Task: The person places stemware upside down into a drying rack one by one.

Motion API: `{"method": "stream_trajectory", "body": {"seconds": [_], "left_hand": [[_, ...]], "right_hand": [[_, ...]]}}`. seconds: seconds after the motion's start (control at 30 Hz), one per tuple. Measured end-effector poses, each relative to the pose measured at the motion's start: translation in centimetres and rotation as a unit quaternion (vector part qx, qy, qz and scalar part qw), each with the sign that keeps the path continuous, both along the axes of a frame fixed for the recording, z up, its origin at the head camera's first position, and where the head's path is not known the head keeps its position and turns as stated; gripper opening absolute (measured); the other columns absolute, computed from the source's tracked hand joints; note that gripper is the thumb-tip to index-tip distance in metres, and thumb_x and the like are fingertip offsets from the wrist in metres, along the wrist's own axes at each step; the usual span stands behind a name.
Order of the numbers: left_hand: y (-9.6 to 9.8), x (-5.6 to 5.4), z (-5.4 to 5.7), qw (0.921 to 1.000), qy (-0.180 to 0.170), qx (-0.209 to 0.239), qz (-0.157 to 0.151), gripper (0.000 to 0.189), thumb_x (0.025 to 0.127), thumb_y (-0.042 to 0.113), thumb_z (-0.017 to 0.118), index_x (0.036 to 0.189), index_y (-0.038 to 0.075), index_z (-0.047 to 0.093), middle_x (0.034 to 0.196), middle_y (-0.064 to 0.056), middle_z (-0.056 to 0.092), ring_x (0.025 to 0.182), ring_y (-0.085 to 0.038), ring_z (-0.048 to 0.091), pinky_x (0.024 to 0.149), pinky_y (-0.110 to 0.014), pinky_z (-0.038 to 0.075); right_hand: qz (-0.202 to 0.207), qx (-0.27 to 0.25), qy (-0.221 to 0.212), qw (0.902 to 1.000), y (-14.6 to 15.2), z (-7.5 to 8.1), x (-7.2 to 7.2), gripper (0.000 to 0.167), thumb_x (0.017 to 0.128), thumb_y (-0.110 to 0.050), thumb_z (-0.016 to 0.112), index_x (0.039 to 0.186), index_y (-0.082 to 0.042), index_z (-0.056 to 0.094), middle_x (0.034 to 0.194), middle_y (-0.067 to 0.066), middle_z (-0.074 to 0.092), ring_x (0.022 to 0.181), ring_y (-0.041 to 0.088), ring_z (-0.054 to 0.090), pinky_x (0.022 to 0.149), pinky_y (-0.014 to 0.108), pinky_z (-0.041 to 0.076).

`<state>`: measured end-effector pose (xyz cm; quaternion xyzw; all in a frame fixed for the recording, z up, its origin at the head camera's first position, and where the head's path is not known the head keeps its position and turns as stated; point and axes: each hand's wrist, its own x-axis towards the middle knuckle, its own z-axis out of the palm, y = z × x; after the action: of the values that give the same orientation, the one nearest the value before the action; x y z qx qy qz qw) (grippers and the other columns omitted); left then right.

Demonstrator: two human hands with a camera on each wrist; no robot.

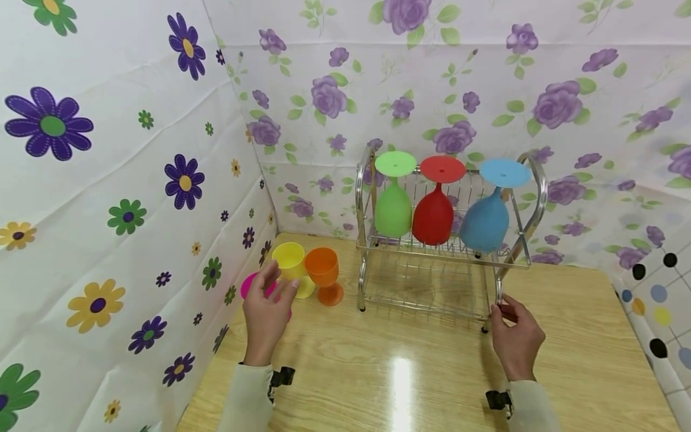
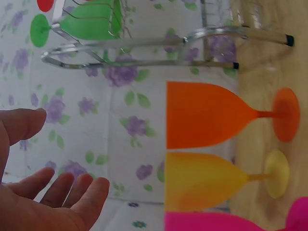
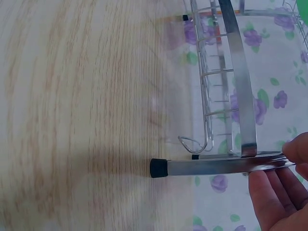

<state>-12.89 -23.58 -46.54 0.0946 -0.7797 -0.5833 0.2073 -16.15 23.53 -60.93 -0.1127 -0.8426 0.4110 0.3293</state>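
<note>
On the right, my right hand [image 1: 518, 336] grips the front leg of the metal dish rack [image 1: 432, 306], thumb on one side and fingers on the other. The right wrist view shows the leg [image 3: 207, 166] with its black foot on the table. My left hand [image 1: 268, 312] is raised with fingers spread and nothing in it. It overlaps a magenta goblet [image 1: 250, 284] in the head view. Just beyond stand a yellow goblet [image 1: 288, 258] and an orange goblet [image 1: 322, 270], both upright. In the left wrist view the fingers are apart from the orange goblet [image 2: 207, 115].
On the rack's upper tier, a green goblet [image 1: 393, 210], a red goblet [image 1: 433, 216] and a blue goblet [image 1: 486, 222] stand upside down in a row. Flower-printed cloth [image 1: 324, 138] backs the wooden table [image 1: 345, 372], and another floral cloth [image 1: 135, 258] lines its left side.
</note>
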Motion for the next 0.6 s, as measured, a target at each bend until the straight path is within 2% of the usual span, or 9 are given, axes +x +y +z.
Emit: {"method": "stream_trajectory", "body": {"seconds": [0.07, 0.13, 0.37, 0.47, 0.6], "left_hand": [[-0.6, 0.3, -0.7, 0.9999, -0.003, -0.002, 0.012, 0.065, 0.095, 0.027, 0.082, 0.153, 0.012, 0.054, 0.152, -0.009, 0.057, 0.141, -0.025, 0.055, 0.111, -0.037, 0.051], [-1.1, 0.5, -1.3, 0.9997, -0.008, -0.005, 0.024, 0.065, 0.096, 0.027, 0.081, 0.153, 0.012, 0.054, 0.152, -0.009, 0.057, 0.141, -0.026, 0.055, 0.11, -0.036, 0.051], [-2.2, 1.4, -2.6, 0.9966, -0.016, -0.017, 0.079, 0.065, 0.095, 0.027, 0.081, 0.152, 0.008, 0.055, 0.151, -0.013, 0.058, 0.142, -0.031, 0.054, 0.112, -0.047, 0.051], [-2.6, 1.7, -3.3, 0.9944, -0.013, -0.019, 0.104, 0.069, 0.095, 0.029, 0.081, 0.155, 0.008, 0.051, 0.153, -0.013, 0.055, 0.144, -0.033, 0.052, 0.116, -0.051, 0.048], [-3.4, 1.5, -4.9, 0.9885, 0.006, -0.017, 0.15, 0.073, 0.095, 0.033, 0.082, 0.156, 0.01, 0.05, 0.154, -0.012, 0.053, 0.144, -0.03, 0.05, 0.117, -0.051, 0.047]], "right_hand": [[0.001, 0.001, 0.0, 1.0, 0.0, 0.0, 0.0, 0.035, 0.096, -0.013, 0.078, 0.131, -0.011, 0.075, 0.104, 0.013, 0.081, 0.09, 0.025, 0.074, 0.071, -0.006, 0.039], [0.001, 0.001, 0.001, 1.0, 0.0, 0.0, 0.0, 0.035, 0.096, -0.013, 0.077, 0.131, -0.011, 0.075, 0.104, 0.013, 0.081, 0.089, 0.023, 0.074, 0.071, -0.006, 0.039], [0.001, -0.003, 0.004, 1.0, 0.0, -0.1, 0.0, 0.035, 0.096, -0.013, 0.077, 0.131, -0.011, 0.075, 0.103, 0.013, 0.08, 0.087, 0.002, 0.068, 0.071, -0.005, 0.041], [0.0, -0.003, 0.004, 1.0, 0.0, -0.3, 0.0, 0.035, 0.096, -0.013, 0.077, 0.131, -0.011, 0.075, 0.103, 0.013, 0.08, 0.086, 0.008, 0.069, 0.071, -0.004, 0.043], [-0.001, -0.003, 0.004, 1.0, 0.0, -0.3, 0.1, 0.035, 0.096, -0.013, 0.077, 0.131, -0.011, 0.075, 0.103, 0.013, 0.08, 0.087, 0.018, 0.072, 0.072, -0.004, 0.044]]}}
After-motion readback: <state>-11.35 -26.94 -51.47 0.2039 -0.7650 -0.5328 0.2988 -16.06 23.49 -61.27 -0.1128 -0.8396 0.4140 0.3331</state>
